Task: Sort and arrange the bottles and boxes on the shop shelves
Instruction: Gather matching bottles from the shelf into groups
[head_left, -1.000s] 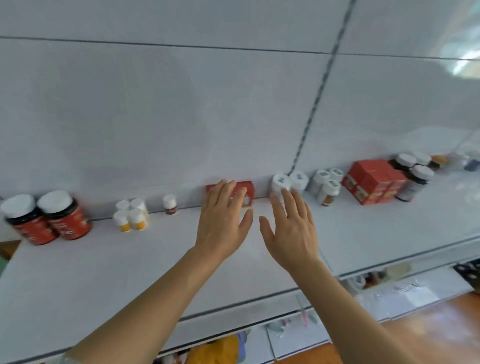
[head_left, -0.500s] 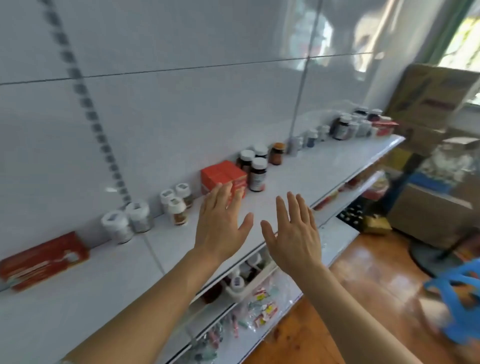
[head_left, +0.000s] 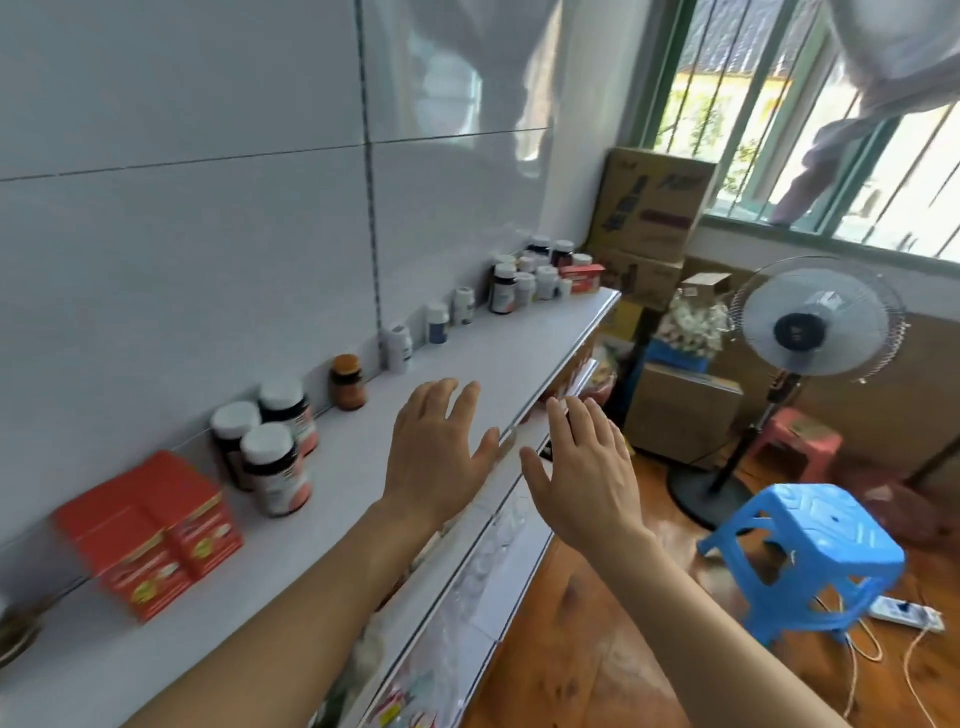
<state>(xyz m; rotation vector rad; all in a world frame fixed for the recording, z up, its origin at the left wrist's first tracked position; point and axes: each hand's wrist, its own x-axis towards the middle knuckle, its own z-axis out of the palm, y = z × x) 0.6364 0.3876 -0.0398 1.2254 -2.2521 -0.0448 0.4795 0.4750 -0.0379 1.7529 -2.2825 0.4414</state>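
White tiled wall fills the upper left of the frame, and a long white shelf (head_left: 457, 364) runs from the lower left up toward the centre right. Nearest, at centre, the left hand (head_left: 439, 457) hovers over the shelf's front part with fingers straight and spread, holding nothing; the right hand (head_left: 587, 478) is just beside it, past the shelf edge, likewise flat, spread and holding nothing. At lower left, against the wall, stand red boxes (head_left: 150, 530) side by side. Just beyond them is a cluster of three dark bottles with white caps (head_left: 270, 447), then a small amber bottle (head_left: 347, 382) standing alone. Farther along the wall three small white bottles (head_left: 437, 322) stand in a spaced row. At the far end of the shelf, near the centre top, a group of mixed bottles (head_left: 530, 278) crowds together with a flat red box (head_left: 584, 271) beside it. In the lower right a blue plastic stool (head_left: 810, 551) sits on the wooden floor, with a standing fan (head_left: 810, 327) behind it and cardboard cartons (head_left: 649, 208) stacked under the barred window at upper right.
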